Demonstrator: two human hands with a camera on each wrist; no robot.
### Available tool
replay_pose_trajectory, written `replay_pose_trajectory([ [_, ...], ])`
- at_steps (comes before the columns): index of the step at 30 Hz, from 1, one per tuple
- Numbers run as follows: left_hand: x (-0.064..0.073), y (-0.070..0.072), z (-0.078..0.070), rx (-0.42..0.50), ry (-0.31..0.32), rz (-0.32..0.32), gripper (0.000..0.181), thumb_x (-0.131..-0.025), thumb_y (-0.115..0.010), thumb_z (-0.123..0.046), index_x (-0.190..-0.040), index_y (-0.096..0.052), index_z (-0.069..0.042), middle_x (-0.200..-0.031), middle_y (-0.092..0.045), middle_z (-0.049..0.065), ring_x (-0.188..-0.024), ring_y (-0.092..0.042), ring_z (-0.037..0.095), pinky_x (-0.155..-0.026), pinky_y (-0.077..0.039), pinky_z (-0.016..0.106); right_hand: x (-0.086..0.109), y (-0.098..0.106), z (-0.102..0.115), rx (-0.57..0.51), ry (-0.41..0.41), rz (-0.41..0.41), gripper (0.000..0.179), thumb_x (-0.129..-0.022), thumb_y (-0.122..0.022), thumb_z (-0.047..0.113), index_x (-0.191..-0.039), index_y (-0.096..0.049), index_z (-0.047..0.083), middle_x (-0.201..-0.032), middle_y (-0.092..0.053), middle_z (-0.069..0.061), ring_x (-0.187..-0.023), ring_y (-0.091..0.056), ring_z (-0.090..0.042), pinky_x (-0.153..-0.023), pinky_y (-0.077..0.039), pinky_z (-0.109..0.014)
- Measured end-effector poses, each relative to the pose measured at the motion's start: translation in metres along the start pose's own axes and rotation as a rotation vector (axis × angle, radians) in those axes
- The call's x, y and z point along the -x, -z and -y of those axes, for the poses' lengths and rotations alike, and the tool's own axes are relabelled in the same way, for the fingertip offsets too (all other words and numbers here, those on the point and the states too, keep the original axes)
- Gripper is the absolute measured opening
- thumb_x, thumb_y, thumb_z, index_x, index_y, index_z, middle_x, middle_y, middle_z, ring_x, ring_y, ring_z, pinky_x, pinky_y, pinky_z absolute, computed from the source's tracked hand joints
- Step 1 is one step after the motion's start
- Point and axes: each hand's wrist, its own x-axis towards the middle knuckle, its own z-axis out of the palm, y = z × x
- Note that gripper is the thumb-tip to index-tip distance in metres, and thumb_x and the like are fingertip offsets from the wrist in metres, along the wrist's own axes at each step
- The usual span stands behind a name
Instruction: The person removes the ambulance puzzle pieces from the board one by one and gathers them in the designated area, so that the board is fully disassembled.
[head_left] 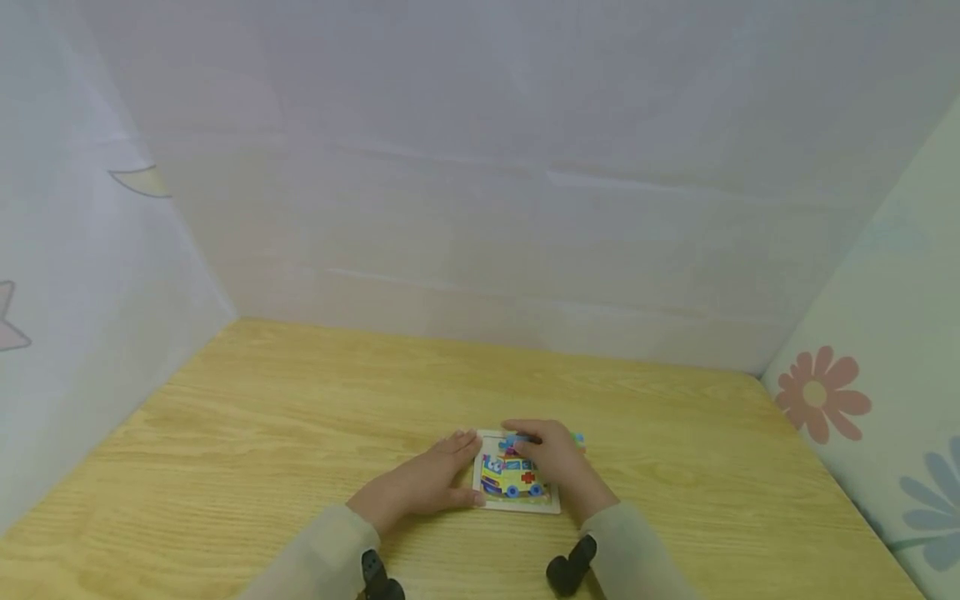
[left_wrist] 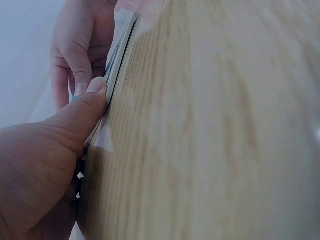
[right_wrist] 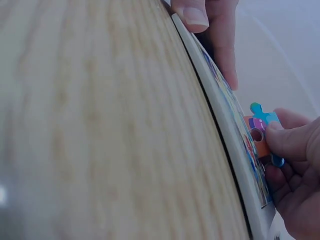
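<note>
A jigsaw puzzle board (head_left: 517, 507) with a pale frame lies on the wooden table, showing a yellow ambulance picture (head_left: 510, 478). My left hand (head_left: 427, 477) rests along the board's left side, fingers extended at the upper left corner and thumb at the lower left. In the left wrist view its thumb (left_wrist: 82, 112) presses on the frame's edge. Between thumb and fingers my right hand (head_left: 557, 454) pinches a puzzle piece (right_wrist: 258, 125) in blue, purple and orange. That piece is held tilted over the upper part of the picture, partly hidden by the fingers.
Beyond the right hand, a bit of blue and green puzzle (head_left: 578, 438) shows at the board's upper right. The wooden table (head_left: 315, 392) spreads around the board. Pale cloth walls (head_left: 480, 242) stand at the back and both sides, the right one printed with flowers (head_left: 821, 394).
</note>
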Motion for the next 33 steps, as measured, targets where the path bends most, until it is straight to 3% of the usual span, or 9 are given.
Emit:
replay_pose_trajectory([
  [7,0.0,0.0,-0.001,0.002,0.001,0.002,0.082,-0.086,-0.057,-0.05,-0.144,-0.029,0.001,-0.152,-0.022,0.015,-0.141,-0.017,0.033,-0.114,-0.018,0.047,0.001,0.0,0.002,0.014,-0.02,-0.009,0.023,-0.09,-0.059,0.009,-0.109,-0.069,0.019,-0.114,-0.064,-0.004,-0.101,-0.058,-0.022,-0.091,-0.047,-0.046],
  [18,-0.001,-0.001,0.003,-0.01,-0.003,0.0,0.083,-0.085,-0.057,-0.052,-0.144,-0.028,-0.001,-0.153,-0.021,0.014,-0.141,-0.016,0.032,-0.114,-0.018,0.047,0.003,-0.002,0.015,0.243,0.14,0.072,0.014,-0.086,-0.063,0.005,-0.095,-0.07,0.013,-0.097,-0.068,-0.002,-0.083,-0.058,-0.013,-0.079,-0.054,-0.036],
  [23,-0.001,-0.002,0.005,-0.007,-0.007,-0.007,0.084,-0.085,-0.057,-0.052,-0.144,-0.029,0.0,-0.152,-0.022,0.014,-0.141,-0.017,0.033,-0.114,-0.019,0.048,0.001,0.0,0.02,0.299,0.165,0.104,0.011,-0.087,-0.062,0.005,-0.089,-0.067,0.014,-0.091,-0.066,0.001,-0.083,-0.058,-0.013,-0.079,-0.053,-0.037],
  [28,-0.001,-0.003,0.005,-0.009,-0.006,-0.002,0.084,-0.085,-0.056,-0.054,-0.144,-0.029,-0.001,-0.152,-0.022,0.014,-0.141,-0.017,0.032,-0.114,-0.019,0.047,0.0,0.0,0.016,0.259,0.115,0.107,0.008,-0.088,-0.062,0.008,-0.092,-0.066,0.014,-0.092,-0.065,0.001,-0.085,-0.057,-0.015,-0.081,-0.051,-0.039],
  [33,-0.002,-0.002,0.004,-0.016,-0.003,0.003,0.084,-0.085,-0.056,-0.054,-0.144,-0.029,-0.001,-0.153,-0.022,0.013,-0.141,-0.017,0.031,-0.114,-0.019,0.047,0.0,0.001,0.007,0.045,0.003,0.037,0.013,-0.085,-0.068,0.015,-0.097,-0.063,0.013,-0.089,-0.064,-0.001,-0.076,-0.056,-0.013,-0.068,-0.05,-0.028],
])
